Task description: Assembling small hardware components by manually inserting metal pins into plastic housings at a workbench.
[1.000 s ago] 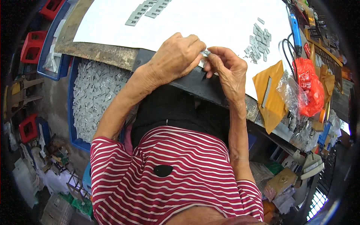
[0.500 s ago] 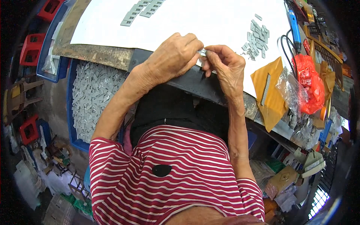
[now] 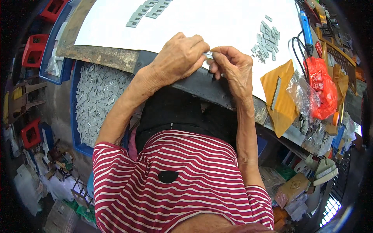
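Over the worn dark bench edge (image 3: 194, 83), beside the smooth white sheet (image 3: 217, 23), your left hand (image 3: 180, 58) and right hand (image 3: 233, 68) meet; both sets of fingertips are pressed together, pinching one small flat grey metal piece (image 3: 209, 54) between them.

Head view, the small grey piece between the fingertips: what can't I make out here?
- Small grey piece: mostly covered by the fingers of the left hand and right hand; shape unclear, too small.
- Row of grey parts on the white sheet: cut off by the top edge.
- Blue bin of grey parts: its right side hidden behind the left forearm.
- Clutter at the right rim: bent and blurred by the fisheye.
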The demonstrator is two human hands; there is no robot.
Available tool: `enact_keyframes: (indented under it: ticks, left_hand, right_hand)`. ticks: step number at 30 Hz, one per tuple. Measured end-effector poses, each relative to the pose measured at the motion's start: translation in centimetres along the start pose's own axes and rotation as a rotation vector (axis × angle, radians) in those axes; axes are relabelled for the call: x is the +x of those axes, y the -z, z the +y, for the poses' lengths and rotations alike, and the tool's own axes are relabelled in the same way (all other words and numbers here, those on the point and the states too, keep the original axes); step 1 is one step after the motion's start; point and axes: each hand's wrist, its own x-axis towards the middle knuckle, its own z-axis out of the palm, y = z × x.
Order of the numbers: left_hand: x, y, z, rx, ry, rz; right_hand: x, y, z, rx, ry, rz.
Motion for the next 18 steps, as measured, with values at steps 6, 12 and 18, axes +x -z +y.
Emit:
enact_keyframes:
  ticks: [6,12,18]
  left_hand:
    - [-0.1,0.4,-0.5,0.041,0.001,-0.008]
    - [-0.7,1.3,-1.6,0.132,0.059,-0.012]
    - [-2.1,2.9,-3.5,0.249,0.151,0.007]
  right_hand:
    - [0.4,0.0,0.2,-0.016,-0.013,-0.054]
    - [0.1,-0.4,-0.1,-0.009,-0.002,0.005]
    - [-0.1,-0.3,0.1,-0.005,-0.028,0.011]
